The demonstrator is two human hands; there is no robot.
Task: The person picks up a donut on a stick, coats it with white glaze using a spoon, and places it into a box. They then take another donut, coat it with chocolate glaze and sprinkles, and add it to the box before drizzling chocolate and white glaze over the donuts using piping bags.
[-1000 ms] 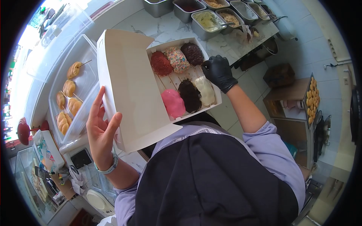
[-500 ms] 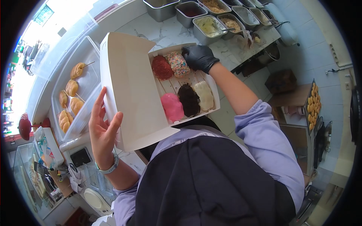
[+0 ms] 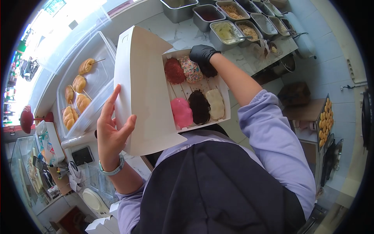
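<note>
We see the box [image 3: 227, 107] just toward 12 o'clock of the middle of the view, its long axis running from between 11 and 12 down to between 5 and 6. Its lid [image 3: 147, 97] stands open toward 9. Our bare left hand [image 3: 112, 134] is at the lid's outer edge, fingers reaching toward 1 o'clock, thumb spread well apart from them. Our gloved right hand [image 3: 202, 54] bends over the box's 12 o'clock end, at the upper dark pastry [image 3: 210, 71]; its fingertips are hidden, so we cannot tell whether they grip it.

Around the box's centre we find the red pastry [image 3: 175, 71] at 10, the sprinkled one [image 3: 191, 69] at 12, the white one [image 3: 215, 103] at 4, the lower dark one [image 3: 199, 107] at 6 and the pink one [image 3: 182, 112] at 7. The lower three lie lengthwise along the box's long axis. Metal pans [image 3: 223, 47] stand toward 1, and a clear tub [image 3: 88, 114] of plain pastries [image 3: 83, 102] lies toward 10.
</note>
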